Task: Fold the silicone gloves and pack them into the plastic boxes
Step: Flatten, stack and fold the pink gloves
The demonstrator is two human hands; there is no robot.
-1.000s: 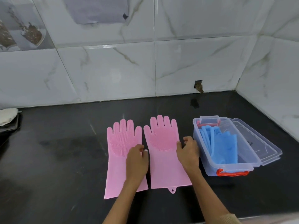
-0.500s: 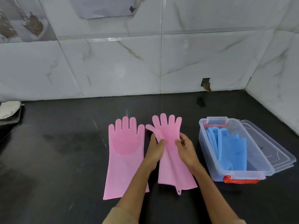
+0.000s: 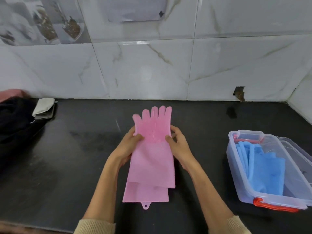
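Note:
Two pink silicone gloves [image 3: 152, 159] lie stacked one on the other on the black counter [image 3: 76, 157], fingers pointing to the wall. The lower glove's cuff [image 3: 145, 193] sticks out at the near end. My left hand [image 3: 130, 142] pinches the stack's left edge at the palm. My right hand [image 3: 177, 142] pinches the right edge. A clear plastic box [image 3: 263, 188] with red clips stands open at the right. Folded blue gloves [image 3: 263, 168] lie inside it.
The box's clear lid [image 3: 297, 159] hangs open on its far right side. At the far left lie dark cloth [image 3: 15, 120] and a whitish pad [image 3: 43, 107]. A marble-tiled wall [image 3: 152, 68] closes the back and right of the counter.
The right-hand pink glove was lifted by both hands and laid on top of the left one. The view has shifted, so the box sits further right.

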